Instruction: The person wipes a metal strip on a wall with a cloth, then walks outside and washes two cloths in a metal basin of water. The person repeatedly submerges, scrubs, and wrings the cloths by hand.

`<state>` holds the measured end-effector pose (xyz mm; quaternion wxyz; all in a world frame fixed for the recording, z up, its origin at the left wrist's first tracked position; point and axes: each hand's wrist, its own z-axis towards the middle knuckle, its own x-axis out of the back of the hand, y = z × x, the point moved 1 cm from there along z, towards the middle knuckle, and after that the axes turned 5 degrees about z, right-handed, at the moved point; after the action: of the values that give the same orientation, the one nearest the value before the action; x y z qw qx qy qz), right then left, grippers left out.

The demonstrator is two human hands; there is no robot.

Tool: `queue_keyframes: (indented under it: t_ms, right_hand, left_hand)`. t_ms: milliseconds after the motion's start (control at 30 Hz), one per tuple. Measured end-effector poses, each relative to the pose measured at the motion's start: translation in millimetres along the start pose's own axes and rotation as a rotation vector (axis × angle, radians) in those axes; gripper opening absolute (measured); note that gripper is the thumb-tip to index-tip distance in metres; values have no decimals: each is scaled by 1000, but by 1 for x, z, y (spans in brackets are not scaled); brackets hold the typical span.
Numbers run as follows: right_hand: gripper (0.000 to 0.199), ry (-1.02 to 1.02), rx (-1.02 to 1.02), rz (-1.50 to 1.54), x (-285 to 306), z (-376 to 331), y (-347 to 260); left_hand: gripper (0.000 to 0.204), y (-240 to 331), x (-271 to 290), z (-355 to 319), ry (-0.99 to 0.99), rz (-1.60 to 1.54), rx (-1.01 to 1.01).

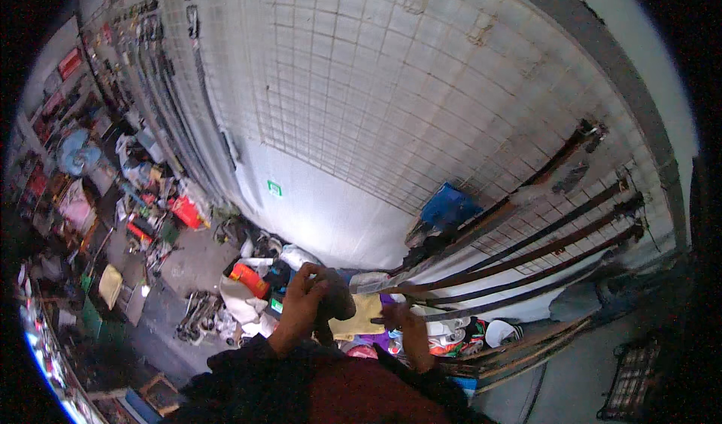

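- As you look down through the head view, your left hand (298, 311) has its fingers closed around a dark rounded object (341, 296), thumb and fingers pressed to its upper left side.
- The object lies just to the right of your left palm, in front of your chest and between your two hands, clearly nearer the left.
- Its long axis seems to run up and down the view, the lower end leaning a little rightward; blur hides its exact form.
- Your right hand (411, 332) is apart from it, off to the right, with the yellow cloth (366, 309) showing in the gap beyond.
- You get only a smeared look at those right fingers, so I cannot tell how far they are spread or whether they hold anything.
- That sideways gap looks like the relation that counts.
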<state>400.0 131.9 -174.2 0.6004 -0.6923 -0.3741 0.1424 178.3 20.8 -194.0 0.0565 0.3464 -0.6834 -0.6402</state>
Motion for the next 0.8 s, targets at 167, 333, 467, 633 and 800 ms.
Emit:
queue_keyframes:
  t_ms: [167,333,467,633,800]
  right_hand:
    - [44,-208,-279,-78,-12,-39,65]
    - [31,-36,21,-25,21,-36,60]
    - [36,4,-77,179,19,-37,52]
    - [31,-73,100,-80,7,-38,71]
    - [33,-117,-135,-10,8,-27,95]
  left_hand:
    - [19,-25,-16,-6,-35,308,-73]
    - [24,-49,-28,-6,-80,368,-67]
    - [25,-49,-31,-3,-117,345,-129]
    - [24,-15,-25,12,23,326,-63]
    - [22,59,-11,68,211,480,-507]
